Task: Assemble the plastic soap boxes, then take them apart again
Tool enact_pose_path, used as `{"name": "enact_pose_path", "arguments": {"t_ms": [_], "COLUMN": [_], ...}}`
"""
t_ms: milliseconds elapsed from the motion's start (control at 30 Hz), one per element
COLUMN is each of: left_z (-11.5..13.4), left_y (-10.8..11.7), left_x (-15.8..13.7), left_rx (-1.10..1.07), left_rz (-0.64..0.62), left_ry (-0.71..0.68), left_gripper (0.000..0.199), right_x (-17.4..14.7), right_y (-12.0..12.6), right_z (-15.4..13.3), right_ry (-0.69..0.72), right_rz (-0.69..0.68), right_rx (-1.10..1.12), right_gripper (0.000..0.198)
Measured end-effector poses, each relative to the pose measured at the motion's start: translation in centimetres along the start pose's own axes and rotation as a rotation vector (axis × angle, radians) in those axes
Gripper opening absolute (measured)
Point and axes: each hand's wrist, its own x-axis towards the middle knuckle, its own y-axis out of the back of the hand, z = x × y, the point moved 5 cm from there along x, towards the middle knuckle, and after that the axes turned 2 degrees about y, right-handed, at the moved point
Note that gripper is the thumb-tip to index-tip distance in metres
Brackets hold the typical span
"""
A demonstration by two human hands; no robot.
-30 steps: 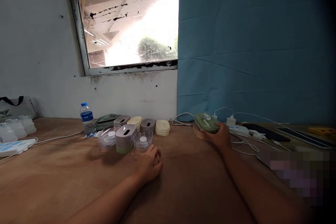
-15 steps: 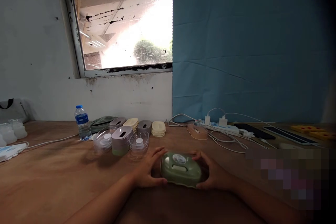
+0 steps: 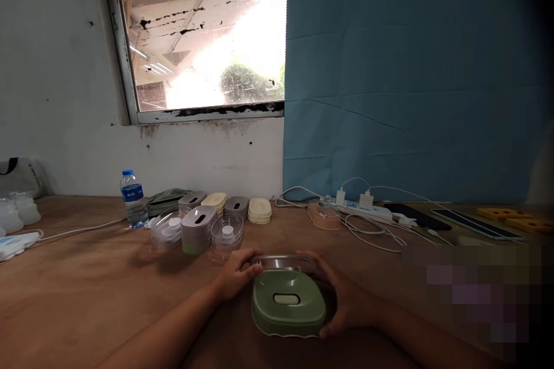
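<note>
In front of me is a rounded green plastic box (image 3: pixel 289 300) with a pale slot in its top and a wavy lower edge. Right behind it stands a clear plastic container (image 3: pixel 285 262). My left hand (image 3: pixel 240 274) has its fingers and thumb closed on the left end of the clear container. My right hand (image 3: pixel 341 297) wraps the right side, fingertips at the clear container and thumb against the green box's near right corner. The undersides of both pieces are hidden.
Beyond my left hand stand clear containers (image 3: pixel 227 232), a mauve box (image 3: pixel 199 229) and a cream lid stack (image 3: pixel 259 211). Farther left is a water bottle (image 3: pixel 133 200). At the back right lie a peach box (image 3: pixel 324 216), a power strip (image 3: pixel 381 213), cables and a phone (image 3: pixel 418 217).
The green box has come nearer to me and its top faces up more. The clear container now shows behind it, and the round label is out of sight. My left thumb has risen.
</note>
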Motion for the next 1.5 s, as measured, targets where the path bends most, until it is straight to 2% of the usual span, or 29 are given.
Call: {"name": "enact_pose_path", "arguments": {"t_ms": [67, 133, 267, 367, 500, 600, 667, 767, 867, 933, 1000, 1100, 1233, 1400, 1500], "left_z": [-0.9, -1.6, -2.2, -2.2, -1.9, -1.3, -0.4, 1.2, 2.0, 2.0, 1.9, 1.5, 1.2, 1.9, 2.8], "left_y": [-0.3, -0.7, -1.3, -1.5, -1.3, -0.8, -0.5, -0.5, -0.8, -0.9, -1.0, -1.2, -1.3, -1.4, -2.0], "left_x": [0.1, 0.2, 0.3, 0.3, 0.1, -0.2, -0.4, -0.9, -1.2, -1.2, -1.3, -1.3, -1.2, -0.9, -0.8], "left_rx": [-0.036, -0.112, -0.273, -0.315, -0.309, -0.169, -0.052, 0.053, 0.074, 0.061, 0.040, 0.014, 0.065, 0.328, 0.463], "left_rz": [-0.005, -0.009, -0.002, -0.011, -0.043, -0.069, -0.118, -0.273, -0.462, -0.554, -0.610, -0.624, -0.502, -0.333, -0.303], "left_ry": [0.078, 0.147, 0.244, 0.266, 0.262, 0.193, 0.076, -0.088, -0.113, -0.086, -0.062, -0.044, -0.070, -0.208, -0.333], "left_gripper": [0.054, 0.054, 0.053, 0.053, 0.049, 0.054, 0.065, 0.077, 0.064, 0.059, 0.064, 0.069, 0.063, 0.052, 0.044], "right_x": [0.0, 0.0, 0.4, 0.9, 1.0, 0.7, 0.5, 0.0, -0.2, -0.2, 0.0, 0.5, 1.0, 1.6, 2.8], "right_y": [0.0, 0.2, 0.7, 0.9, 2.5, 4.3, 5.3, 6.5, 7.0, 7.0, 6.8, 6.2, 4.8, 4.3, 5.1], "right_z": [0.4, 0.8, 0.3, -0.5, 0.5, 2.8, 4.1, 5.1, 5.0, 4.7, 4.4, 3.9, 3.2, 1.5, 0.2], "right_ry": [-0.029, -0.048, -0.053, -0.062, -0.163, -0.251, -0.291, -0.317, -0.313, -0.308, -0.297, -0.255, -0.191, -0.054, -0.027], "right_rz": [0.009, 0.038, 0.124, 0.176, 0.411, 0.563, 0.634, 0.737, 0.789, 0.788, 0.764, 0.688, 0.552, 0.305, 0.264], "right_rx": [0.001, 0.019, 0.056, -0.017, -0.082, -0.057, -0.021, 0.039, 0.076, 0.093, 0.108, 0.127, 0.123, -0.204, -0.328], "right_gripper": [0.115, 0.108, 0.072, 0.043, 0.026, 0.023, 0.029, 0.043, 0.038, 0.028, 0.020, 0.023, 0.031, 0.029, 0.028]}}
